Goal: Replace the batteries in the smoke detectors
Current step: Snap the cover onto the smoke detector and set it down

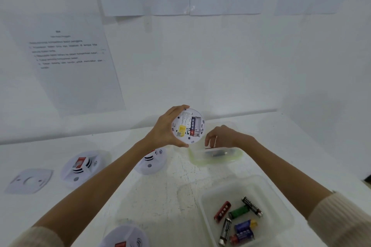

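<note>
Left hand (164, 128) grips a round smoke detector (188, 126) by its rim, above the far side of the table (170, 186), open back toward the camera. Right hand (222, 136) hangs over a far clear tub (236, 155), fingers curled down; whether they pinch anything cannot be told. Batteries (239, 211) lie in a nearer tub (277, 196).

left hand (162, 130) grips a round smoke detector (188, 126) held up, open back facing the camera with a battery (193, 124) sitting in the slot. right hand (222, 136) hangs fingers-down over a small clear tub (236, 155), can't tell if it's pinching anything. nearer tub (277, 196) has loose batteries (239, 218) in it.
</note>
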